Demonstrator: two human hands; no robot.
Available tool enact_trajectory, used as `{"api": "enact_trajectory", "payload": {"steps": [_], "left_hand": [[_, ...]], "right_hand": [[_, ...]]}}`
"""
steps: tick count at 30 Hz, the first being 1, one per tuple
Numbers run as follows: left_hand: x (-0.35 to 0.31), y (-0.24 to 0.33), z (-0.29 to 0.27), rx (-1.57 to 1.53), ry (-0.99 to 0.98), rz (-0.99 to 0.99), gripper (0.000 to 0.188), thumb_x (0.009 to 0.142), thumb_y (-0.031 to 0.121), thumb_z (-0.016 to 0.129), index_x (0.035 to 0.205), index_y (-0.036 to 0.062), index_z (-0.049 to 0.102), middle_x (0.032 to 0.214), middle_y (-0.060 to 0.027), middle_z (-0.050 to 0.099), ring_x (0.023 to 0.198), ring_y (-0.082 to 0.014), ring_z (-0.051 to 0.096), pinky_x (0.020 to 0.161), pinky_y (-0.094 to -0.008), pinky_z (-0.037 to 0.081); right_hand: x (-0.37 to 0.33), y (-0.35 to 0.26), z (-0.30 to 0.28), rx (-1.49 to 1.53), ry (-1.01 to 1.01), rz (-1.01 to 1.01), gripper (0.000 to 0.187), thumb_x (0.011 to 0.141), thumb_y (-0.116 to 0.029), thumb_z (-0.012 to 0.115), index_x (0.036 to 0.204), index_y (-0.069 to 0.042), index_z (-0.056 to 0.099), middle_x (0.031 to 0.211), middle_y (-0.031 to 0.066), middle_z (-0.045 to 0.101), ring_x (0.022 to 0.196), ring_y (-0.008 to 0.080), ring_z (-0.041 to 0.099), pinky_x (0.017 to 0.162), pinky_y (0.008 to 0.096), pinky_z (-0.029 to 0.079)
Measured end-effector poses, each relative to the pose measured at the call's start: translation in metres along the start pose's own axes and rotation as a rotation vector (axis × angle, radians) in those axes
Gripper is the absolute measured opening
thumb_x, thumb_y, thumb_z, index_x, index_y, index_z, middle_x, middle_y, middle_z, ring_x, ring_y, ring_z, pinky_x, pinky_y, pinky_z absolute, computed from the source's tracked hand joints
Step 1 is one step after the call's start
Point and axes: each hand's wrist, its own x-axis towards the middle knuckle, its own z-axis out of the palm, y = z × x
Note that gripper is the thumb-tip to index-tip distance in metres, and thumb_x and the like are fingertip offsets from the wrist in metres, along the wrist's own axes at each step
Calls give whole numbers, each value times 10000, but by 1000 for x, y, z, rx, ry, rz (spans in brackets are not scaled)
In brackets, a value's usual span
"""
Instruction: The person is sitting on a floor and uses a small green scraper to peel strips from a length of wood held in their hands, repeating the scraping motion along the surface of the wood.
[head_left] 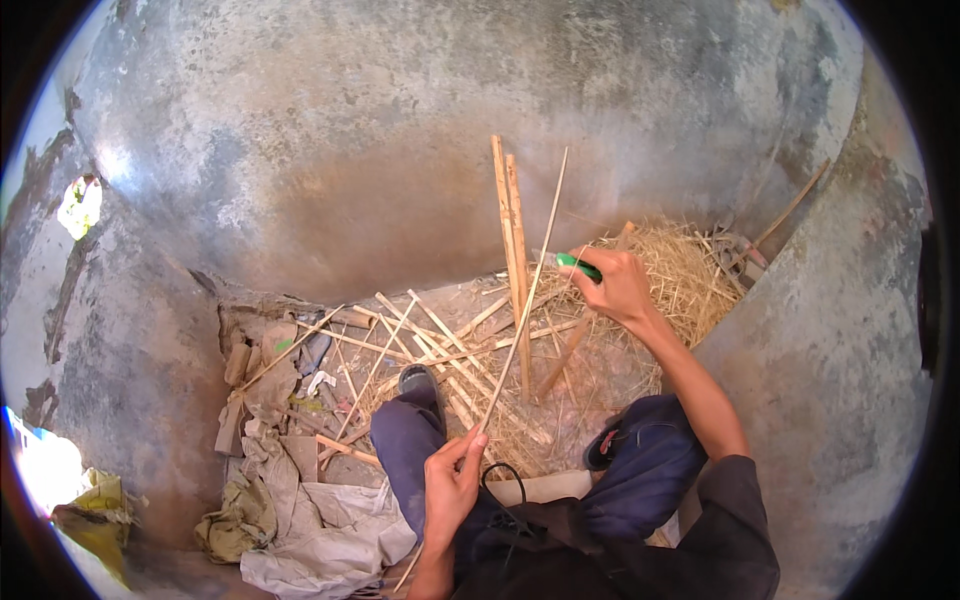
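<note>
Over my lap, my left hand [452, 482] is closed around the lower part of a long thin wooden strip [524, 318]. The strip slants up and away to the right, and its lower end comes out below the hand. My right hand [612, 285], farther out, grips a small tool with a green handle [578, 267]; its working end is too small to make out. This tool is just right of the strip's upper half, and I cannot tell whether they touch. Behind the strip, two thicker wooden slats [516, 255] lean against the wall.
Loose strips [455, 365] lie crossed on the floor ahead of my feet. A heap of straw-like shavings [680, 270] fills the far right corner. Crumpled sacking [330, 535] and brick pieces [236, 365] lie at left. Worn walls [420, 130] stand close ahead and on both sides.
</note>
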Motion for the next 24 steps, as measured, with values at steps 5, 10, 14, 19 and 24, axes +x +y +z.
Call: {"api": "enact_trajectory", "payload": {"steps": [5, 10, 14, 19, 24], "left_hand": [[-8, -3, -8, 80, -21, -59, 311, 1102, 172, 726, 1336, -25, 773, 789, -88, 656, 733, -88, 534, 640, -302, 446], [-10, -5, -7, 120, -68, -107, 306, 1097, 182, 729, 1321, -19, 782, 800, -120, 685, 733, -103, 569, 668, -311, 478], [-17, -10, -14, 160, -89, -106, 297, 1096, 188, 729, 1311, -9, 790, 800, -124, 697, 739, -108, 606, 670, -309, 485], [-28, -26, -32, 193, -56, -220, 299, 1097, 204, 733, 1284, -19, 803, 780, -97, 707, 699, -95, 608, 634, -302, 479], [-12, -18, -33, 44, -40, -339, 317, 1122, 227, 707, 1312, -7, 807, 750, -31, 690, 593, -65, 568, 531, -259, 441]], "right_hand": [[36, 57, 2, -126, -61, 279, 464, 1053, -560, 696, 1149, -143, 876, 735, 80, 776, 552, 207, 672, 542, 389, 517], [45, 109, 9, -184, -12, 362, 564, 1017, -644, 698, 1185, -136, 874, 740, 85, 776, 603, 215, 706, 585, 408, 537], [42, 147, 20, -184, -17, 531, 528, 1031, -589, 700, 1179, -112, 871, 758, 82, 759, 651, 234, 684, 612, 428, 518], [5, 243, -2, -386, -305, 762, 450, 1025, -521, 734, 1164, -117, 875, 810, 38, 752, 591, 205, 572, 584, 423, 486], [-52, 254, 9, -401, -1132, 929, 442, 931, -474, 832, 1099, -67, 864, 999, 143, 832, 958, 283, 791, 872, 459, 604]]}}
